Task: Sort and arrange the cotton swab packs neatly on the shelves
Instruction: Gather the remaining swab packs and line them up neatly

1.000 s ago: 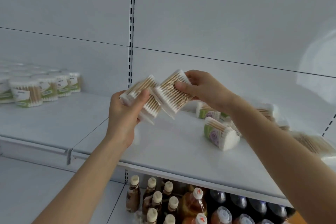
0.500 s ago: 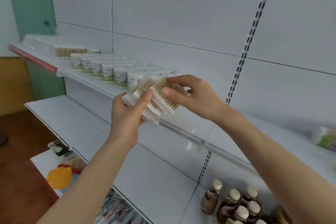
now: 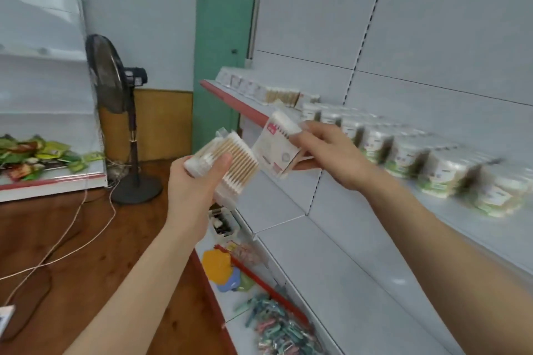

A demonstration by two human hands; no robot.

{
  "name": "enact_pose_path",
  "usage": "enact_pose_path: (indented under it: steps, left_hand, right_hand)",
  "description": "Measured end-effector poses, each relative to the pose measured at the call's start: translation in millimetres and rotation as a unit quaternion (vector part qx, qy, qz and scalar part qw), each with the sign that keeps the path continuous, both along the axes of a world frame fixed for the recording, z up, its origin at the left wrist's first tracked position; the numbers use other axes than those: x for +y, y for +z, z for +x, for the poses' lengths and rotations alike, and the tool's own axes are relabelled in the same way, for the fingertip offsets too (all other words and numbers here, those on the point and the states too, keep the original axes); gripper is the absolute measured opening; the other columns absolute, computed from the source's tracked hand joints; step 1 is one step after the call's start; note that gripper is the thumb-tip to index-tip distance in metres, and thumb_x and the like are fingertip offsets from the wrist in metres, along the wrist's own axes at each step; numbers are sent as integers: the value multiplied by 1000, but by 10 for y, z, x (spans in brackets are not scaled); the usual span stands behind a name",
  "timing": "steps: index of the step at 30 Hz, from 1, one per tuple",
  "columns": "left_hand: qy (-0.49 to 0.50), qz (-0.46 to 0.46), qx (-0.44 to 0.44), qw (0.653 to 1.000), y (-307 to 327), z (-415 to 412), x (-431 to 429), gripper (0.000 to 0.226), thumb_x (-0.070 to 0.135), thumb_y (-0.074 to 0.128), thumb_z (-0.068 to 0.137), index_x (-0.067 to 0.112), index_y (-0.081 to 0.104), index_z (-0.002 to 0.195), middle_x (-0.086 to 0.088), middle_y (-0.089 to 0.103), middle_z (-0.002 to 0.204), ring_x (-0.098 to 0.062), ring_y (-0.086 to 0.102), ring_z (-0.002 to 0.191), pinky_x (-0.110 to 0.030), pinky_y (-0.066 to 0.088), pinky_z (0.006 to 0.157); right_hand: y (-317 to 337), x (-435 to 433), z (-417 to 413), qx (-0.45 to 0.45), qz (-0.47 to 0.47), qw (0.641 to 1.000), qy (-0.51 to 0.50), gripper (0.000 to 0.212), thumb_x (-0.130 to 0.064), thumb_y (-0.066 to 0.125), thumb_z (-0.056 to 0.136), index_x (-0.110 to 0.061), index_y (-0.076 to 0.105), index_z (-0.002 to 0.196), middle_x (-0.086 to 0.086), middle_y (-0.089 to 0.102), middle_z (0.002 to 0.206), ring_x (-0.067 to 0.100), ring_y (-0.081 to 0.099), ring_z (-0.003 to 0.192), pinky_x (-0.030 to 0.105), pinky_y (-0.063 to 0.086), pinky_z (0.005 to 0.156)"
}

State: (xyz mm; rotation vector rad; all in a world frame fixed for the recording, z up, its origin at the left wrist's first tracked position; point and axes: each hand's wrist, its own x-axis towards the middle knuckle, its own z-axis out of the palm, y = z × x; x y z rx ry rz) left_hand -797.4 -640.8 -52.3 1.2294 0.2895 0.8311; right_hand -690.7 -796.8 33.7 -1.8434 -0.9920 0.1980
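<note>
Left hand (image 3: pixel 190 187) grips a swab pack (image 3: pixel 227 163); right hand (image 3: pixel 331 155) pinches a labelled pack (image 3: pixel 274 150), both off the shelf (image 3: pixel 248 105).

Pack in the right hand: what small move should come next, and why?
Probably reach the right hand forward and set its pink-labelled pack on the shelf beside the flat packs at the far end. It is held near the shelf's front edge, the nearer stretch is filled with round tubs, and the left hand holds a second pack.
</note>
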Motion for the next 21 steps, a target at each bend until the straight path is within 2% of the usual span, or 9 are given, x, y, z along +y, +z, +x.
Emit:
enact_pose_path:
  steps: [4,7,11,15,18,21]
  left_hand:
    - [33,-11,9,999,-140,99,501,62,37,70,65,8,56,118,-11,66,110,-23,66,99,-45,55,82]
    - [54,-8,16,998,-244,291,888,71,44,73,59,12,55,120,-9,66,111,-21,66,99,-45,56,82]
    - [55,-7,30,998,-307,633,1409,87,54,76,54,14,50,127,-6,64,115,-21,66,100,-47,55,83]
    - [50,18,61,997,-230,1084,1877,94,59,80,48,16,49,126,-5,64,115,-23,64,102,-50,54,85]
    - [49,27,64,996,-163,1440,2198,91,54,77,46,17,47,124,-3,63,114,-22,63,103,-48,53,87]
    - [47,8,50,998,-94,1761,2471,72,41,75,51,21,46,114,-1,61,112,-21,62,104,-44,53,89]
  right_hand:
    - [-102,590,290,76,49,995,31,18,-9,42,95,-11,57,84,-4,67,62,13,65,63,30,59,66]
    - [-205,1024,540,98,61,991,62,17,-7,42,95,-12,57,90,-5,66,60,9,64,59,25,56,57]
    - [-329,1644,920,82,41,992,89,22,-7,44,95,-21,61,99,-5,68,71,6,65,65,25,56,61]
    - [-344,2228,1320,14,8,996,87,20,-10,47,95,-20,62,104,-3,66,89,6,64,75,29,58,68]
    - [-303,2581,1608,-17,-6,995,93,17,-15,51,93,-20,60,107,-6,64,95,10,63,85,35,57,74]
    - [-228,2841,1892,-22,-33,995,97,20,-14,57,90,-23,58,109,-8,63,97,10,64,90,36,57,79]
